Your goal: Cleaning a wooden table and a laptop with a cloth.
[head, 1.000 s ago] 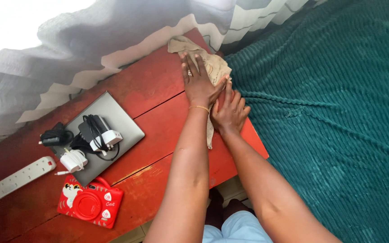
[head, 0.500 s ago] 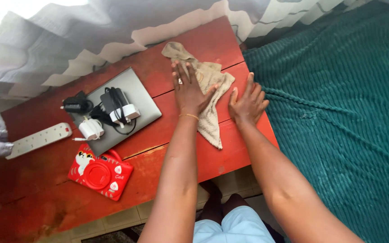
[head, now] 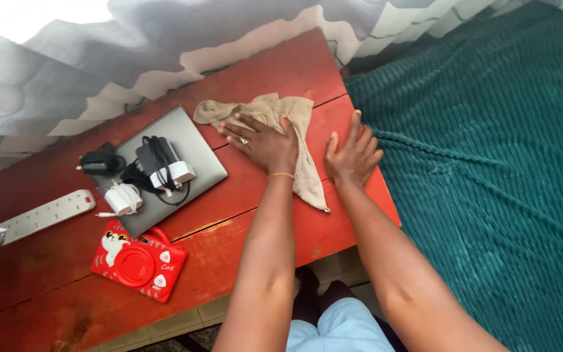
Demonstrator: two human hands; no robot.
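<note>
Left hand (head: 263, 145) flat, fingers spread, pressing beige cloth (head: 294, 140) onto red table (head: 229, 215); right hand (head: 353, 156) flat beside, fingers apart.

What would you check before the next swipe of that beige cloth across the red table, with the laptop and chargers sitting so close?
1. Left hand flat on the cloth: ok, palm pressed down, fingers spread.
2. Right hand off the cloth: ok, resting on the bare table near its edge.
3. Cloth spread out: not ok, bunched, with one tail trailing toward the person.
4. Gap between fingertips and laptop: not ok, they nearly reach its corner.
5. Chargers and cables out of the way: ok, piled on the laptop lid.
6. Table surface dry: cannot tell.
</note>
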